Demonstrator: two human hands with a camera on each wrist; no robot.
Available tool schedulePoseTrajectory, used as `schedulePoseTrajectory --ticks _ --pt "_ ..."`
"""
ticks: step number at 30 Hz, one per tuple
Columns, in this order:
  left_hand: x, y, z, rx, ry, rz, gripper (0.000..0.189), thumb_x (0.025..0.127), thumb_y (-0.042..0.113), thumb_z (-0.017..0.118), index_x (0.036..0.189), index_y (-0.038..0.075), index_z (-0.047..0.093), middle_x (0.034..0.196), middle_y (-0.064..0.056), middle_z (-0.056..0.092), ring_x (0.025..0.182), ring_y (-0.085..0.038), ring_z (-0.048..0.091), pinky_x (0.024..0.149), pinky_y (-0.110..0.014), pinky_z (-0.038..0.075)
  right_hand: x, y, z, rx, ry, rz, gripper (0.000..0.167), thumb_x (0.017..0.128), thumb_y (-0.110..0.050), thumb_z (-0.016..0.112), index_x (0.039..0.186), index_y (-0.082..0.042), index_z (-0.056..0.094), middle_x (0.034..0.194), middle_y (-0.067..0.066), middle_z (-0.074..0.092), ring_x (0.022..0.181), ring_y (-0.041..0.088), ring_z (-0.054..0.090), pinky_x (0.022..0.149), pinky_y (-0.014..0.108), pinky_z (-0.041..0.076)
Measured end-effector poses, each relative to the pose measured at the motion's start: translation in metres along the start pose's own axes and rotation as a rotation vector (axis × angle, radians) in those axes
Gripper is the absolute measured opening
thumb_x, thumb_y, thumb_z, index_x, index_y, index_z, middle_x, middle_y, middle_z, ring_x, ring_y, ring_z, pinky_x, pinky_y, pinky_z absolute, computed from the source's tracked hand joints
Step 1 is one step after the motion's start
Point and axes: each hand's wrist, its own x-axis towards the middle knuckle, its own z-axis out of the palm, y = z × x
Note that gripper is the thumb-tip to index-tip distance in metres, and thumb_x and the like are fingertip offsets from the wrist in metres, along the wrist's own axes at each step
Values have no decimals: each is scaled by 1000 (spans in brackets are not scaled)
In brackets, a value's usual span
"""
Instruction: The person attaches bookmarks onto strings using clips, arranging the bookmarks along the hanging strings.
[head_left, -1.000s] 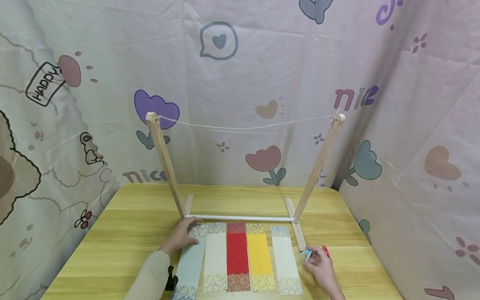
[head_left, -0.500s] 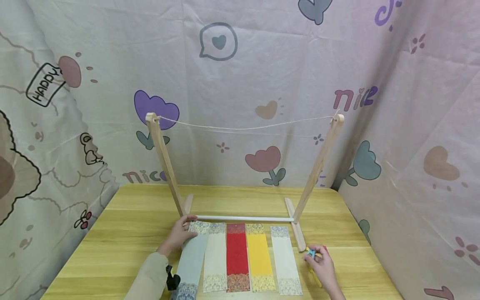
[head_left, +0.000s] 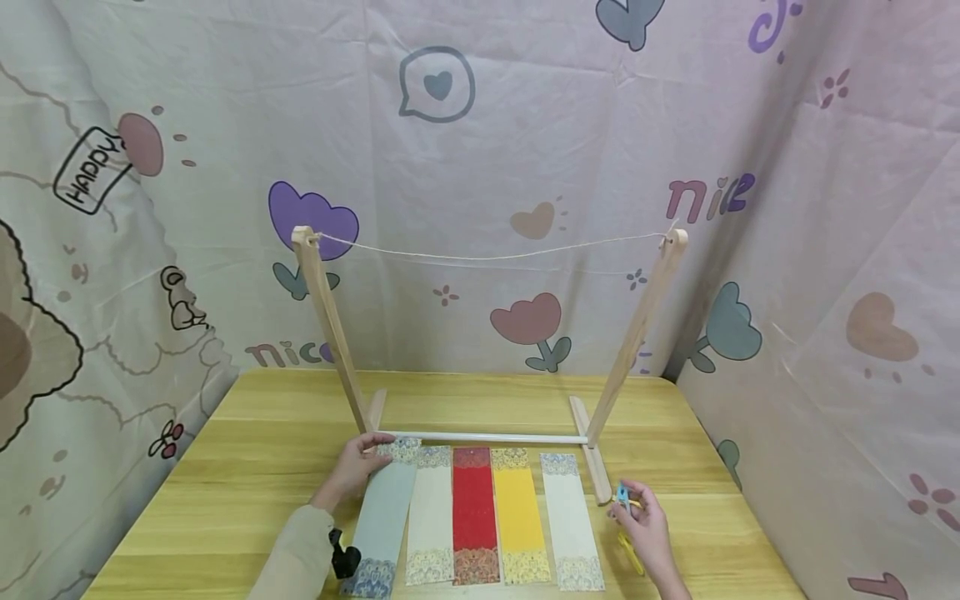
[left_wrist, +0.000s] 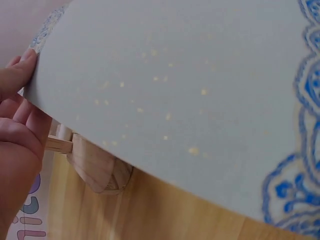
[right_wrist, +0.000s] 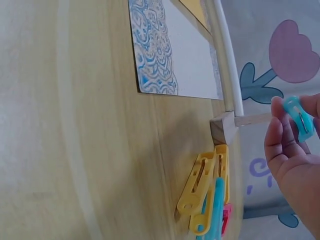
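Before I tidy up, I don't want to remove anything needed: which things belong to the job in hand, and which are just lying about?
Likely the job's:
grey strip, in the left hand
blue clip, in the right hand
other strips
loose clips
frame
cord

Likely not:
printed cloth

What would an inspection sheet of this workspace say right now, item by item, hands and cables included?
Surface: wood-grain table.
Job's things: grey-blue strip, cream strip, red strip, yellow strip and white strip in a row before a wooden stand with a string across its top; yellow clips and a blue clip lie right of the row.
Clutter: small black item by the left sleeve, unclear what.
Left hand: pinches the grey-blue strip's far end.
Right hand: pinches a turquoise clip.
Cables: nothing seen.
Surroundings: printed cloth backdrop.
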Motion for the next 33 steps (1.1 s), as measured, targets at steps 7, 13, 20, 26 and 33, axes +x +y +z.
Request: schedulePoseTrajectory --ticks 7,13,20,26,33 --pt "2 21 3 87 66 -155 30 81 -5 60 107 -16 50 103 -17 57 74 -13 60 62 -25 50 1 -6 1 18 2 11 36 80 12 55 113 14 40 102 29 47 77 13 59 63 20 50" --pt "5 27 2 97 98 -143 28 80 -8 59 105 -15 52 102 -20 57 75 -12 58 64 -22 49 2 -13 4 26 27 12 35 78 12 56 111 15 44 99 26 52 77 14 60 64 20 50" --pt "8 36 3 97 108 -119 28 80 -6 60 106 -15 52 104 -25 56 80 -6 56 68 -19 47 4 -11 6 87 29 -68 32 77 13 55 108 13 49 98 22 58 72 17 61 59 20 49" --pt "13 45 5 108 105 -75 28 80 -6 59 105 -16 52 103 -27 56 78 -5 56 69 -18 47 5 -16 8 124 26 -92 29 78 12 55 106 13 51 94 6 64 70 13 60 58 19 48" --pt "17 49 7 125 106 -13 24 85 -9 51 107 -16 51 107 -29 52 84 -2 54 73 -15 46 13 -3 7 197 -16 -155 29 79 9 57 107 9 53 96 10 63 72 18 61 60 23 50"
